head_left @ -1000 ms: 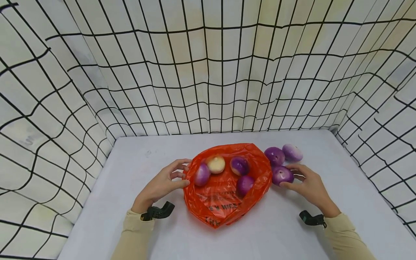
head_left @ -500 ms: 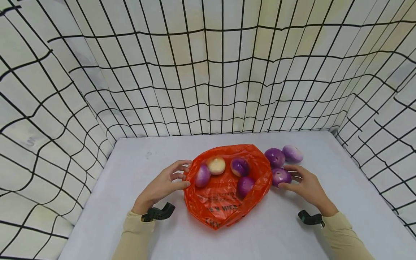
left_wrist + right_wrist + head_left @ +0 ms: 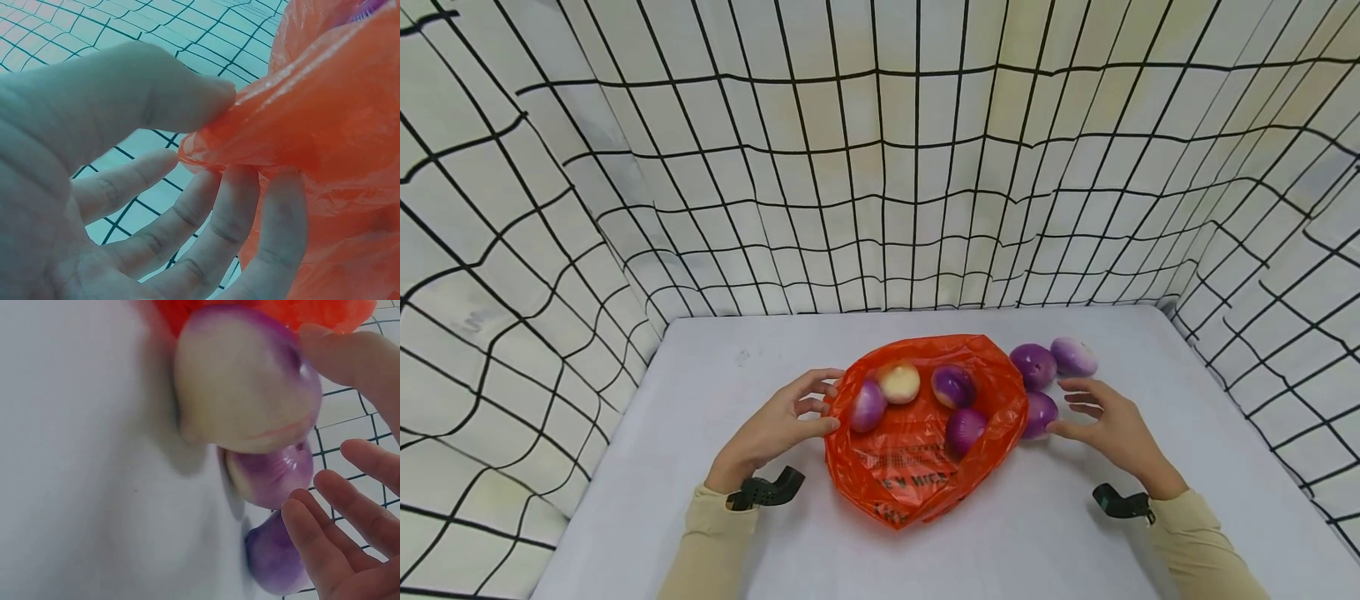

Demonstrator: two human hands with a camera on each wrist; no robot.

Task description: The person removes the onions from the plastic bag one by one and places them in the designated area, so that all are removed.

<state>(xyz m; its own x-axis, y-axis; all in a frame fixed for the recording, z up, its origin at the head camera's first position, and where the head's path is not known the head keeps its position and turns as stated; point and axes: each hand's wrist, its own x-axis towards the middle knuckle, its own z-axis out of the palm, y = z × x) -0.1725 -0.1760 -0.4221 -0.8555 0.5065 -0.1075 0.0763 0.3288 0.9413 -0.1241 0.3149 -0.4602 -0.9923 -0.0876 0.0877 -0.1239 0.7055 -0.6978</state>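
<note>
A red plastic bag lies spread with its mouth up in the head view, printed with dark lettering. Several purple and pale turnips are inside it. My left hand pinches the bag's left rim; thumb and fingers lie on either side of the plastic in the left wrist view. On the table, against the bag's right side, sits a purple-topped turnip with a cream underside. My right hand is beside it, fingers spread and gently bent, holding nothing. In the right wrist view the thumb overlaps the turnip's purple top.
Behind the near turnip rest two more, a deep purple turnip and a paler turnip. A white-covered table carries everything. Pale walls with a black grid net enclose its back and sides.
My right hand has let go of the turnip, which now sits slightly further left against the bag. The left hand keeps its place at the bag's rim.
</note>
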